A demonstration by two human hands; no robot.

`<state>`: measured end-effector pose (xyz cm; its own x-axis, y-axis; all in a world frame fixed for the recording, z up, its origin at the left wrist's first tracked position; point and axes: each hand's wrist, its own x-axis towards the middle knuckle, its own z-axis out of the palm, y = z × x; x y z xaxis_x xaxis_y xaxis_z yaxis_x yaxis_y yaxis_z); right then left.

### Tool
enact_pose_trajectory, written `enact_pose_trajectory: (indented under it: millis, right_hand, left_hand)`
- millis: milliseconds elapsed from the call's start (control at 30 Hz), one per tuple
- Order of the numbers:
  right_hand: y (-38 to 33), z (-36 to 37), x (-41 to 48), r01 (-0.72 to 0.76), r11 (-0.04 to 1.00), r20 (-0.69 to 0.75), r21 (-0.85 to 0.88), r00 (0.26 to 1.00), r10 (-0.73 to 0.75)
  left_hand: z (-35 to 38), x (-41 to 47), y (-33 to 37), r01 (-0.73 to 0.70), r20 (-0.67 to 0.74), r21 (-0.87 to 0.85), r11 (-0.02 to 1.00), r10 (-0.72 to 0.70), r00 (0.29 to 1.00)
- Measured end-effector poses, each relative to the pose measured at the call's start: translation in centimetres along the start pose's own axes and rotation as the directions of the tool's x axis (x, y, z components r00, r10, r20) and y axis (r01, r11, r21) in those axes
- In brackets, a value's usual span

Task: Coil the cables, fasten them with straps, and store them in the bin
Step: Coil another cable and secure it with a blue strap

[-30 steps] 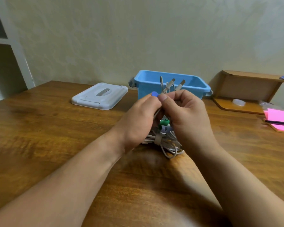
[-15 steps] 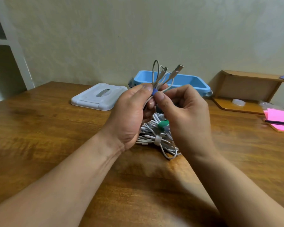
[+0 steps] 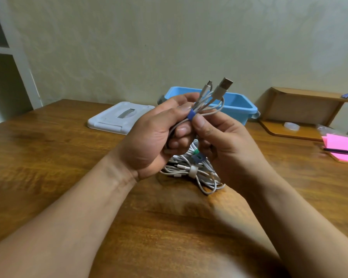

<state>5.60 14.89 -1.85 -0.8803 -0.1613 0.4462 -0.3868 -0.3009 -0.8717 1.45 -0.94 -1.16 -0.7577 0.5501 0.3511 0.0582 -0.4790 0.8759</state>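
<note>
My left hand grips a coiled grey-white cable above the table, its two plugs pointing up. A blue strap wraps the coil, and my right hand pinches that strap with thumb and fingers. Beneath my hands a pile of white cables lies on the wooden table, some bound with a white strap and a green strap. The open blue bin stands behind my hands.
A white bin lid lies left of the bin. A wooden shelf stand sits at the back right, with pink paper and a pen in front of it. A white shelving unit stands at the far left.
Both hands have lifted the strapped coil up from the cable pile and toward me. The plugs now stand higher, in front of the bin's rim.
</note>
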Motion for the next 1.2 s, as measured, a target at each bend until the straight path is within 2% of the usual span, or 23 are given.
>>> enact_pose_trajectory:
  millis: [67, 200, 267, 333, 400, 500, 633, 700, 833, 967, 1133, 1200]
  right_hand:
    - [0.0, 0.2, 0.0, 0.018, 0.998, -0.034, 0.053, 0.999, -0.016]
    - [0.8, -0.2, 0.3, 0.054, 0.996, -0.108, -0.072, 0.992, -0.062]
    - [1.1, -0.4, 0.4, 0.050, 0.992, -0.141, -0.116, 0.988, -0.066]
    - [1.0, -0.4, 0.3, 0.052, 0.987, -0.179, -0.150, 0.981, -0.078]
    - [0.8, -0.3, 0.2, 0.054, 0.983, -0.206, -0.177, 0.974, -0.091]
    - [0.7, -0.2, 0.1, 0.029, 0.987, -0.247, -0.157, 0.967, -0.068]
    - [0.5, -0.2, 0.2, -0.020, 0.997, -0.340, -0.080, 0.940, -0.009]
    - [0.4, -0.1, 0.2, -0.035, 0.998, -0.362, -0.061, 0.932, 0.011]
    - [0.1, 0.2, 0.0, -0.075, 0.996, -0.366, -0.050, 0.929, 0.052]
    - [0.2, 0.2, 0.1, -0.065, 0.996, -0.364, -0.055, 0.931, 0.040]
    - [0.9, 0.0, 0.2, -0.002, 0.976, -0.358, -0.218, 0.931, -0.078]
    - [1.0, -0.1, 0.2, 0.038, 0.951, -0.348, -0.306, 0.925, -0.149]
  left_hand:
    - [0.0, 0.0, 0.0, 0.014, 0.009, -0.020, 1.000, -0.014, 1.000]
    - [0.5, 0.1, 0.0, 0.044, -0.063, 0.051, 0.998, -0.040, 0.997]
    - [0.7, 0.2, -0.4, 0.027, -0.154, 0.174, 0.984, 0.000, 0.988]
    - [1.0, 0.3, -0.8, -0.049, -0.214, 0.373, 0.926, 0.137, 0.967]
    - [1.0, 0.3, -1.2, -0.135, -0.198, 0.575, 0.807, 0.297, 0.934]
    - [0.7, -0.1, -1.6, -0.218, -0.085, 0.818, 0.532, 0.488, 0.869]
    - [1.1, -0.2, -2.3, -0.222, 0.073, 0.952, 0.210, 0.548, 0.833]
    - [1.2, 0.0, -2.4, -0.223, 0.107, 0.965, 0.138, 0.571, 0.814]
    - [0.8, 0.1, -2.3, -0.226, 0.116, 0.969, 0.100, 0.626, 0.771]
    - [0.7, 0.0, -2.3, -0.169, 0.051, 0.980, 0.109, 0.680, 0.731]
    - [0.9, 0.2, -2.7, -0.136, -0.103, 0.943, 0.304, 0.653, 0.750]
    - [1.1, 0.3, -2.9, -0.121, -0.115, 0.935, 0.334, 0.607, 0.787]
